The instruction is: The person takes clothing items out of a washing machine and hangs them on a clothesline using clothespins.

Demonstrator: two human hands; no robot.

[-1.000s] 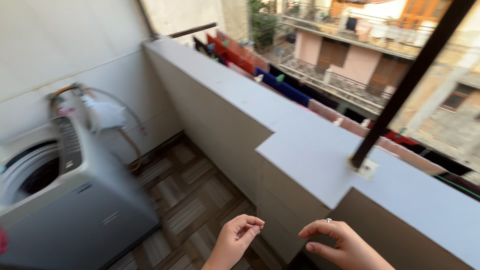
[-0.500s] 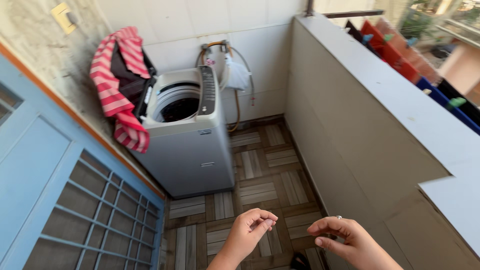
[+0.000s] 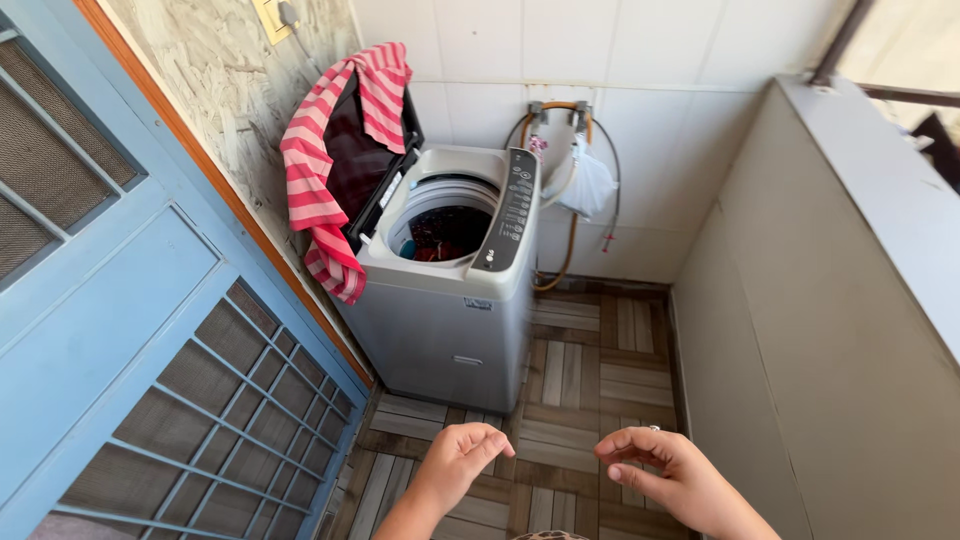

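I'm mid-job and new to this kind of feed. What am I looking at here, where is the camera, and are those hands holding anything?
This is one view, from a camera worn on a person's head, looking down a narrow balcony. The two bare hands at the bottom are the wearer's own: the left hand and the right hand, which wears a ring. Both are loosely curled over the wooden-patterned tile floor and appear to hold nothing. Ahead stands a grey top-loading washing machine, lid up, with dark laundry inside. A red-and-white striped cloth hangs over the lid. A blue mesh door is on the left.
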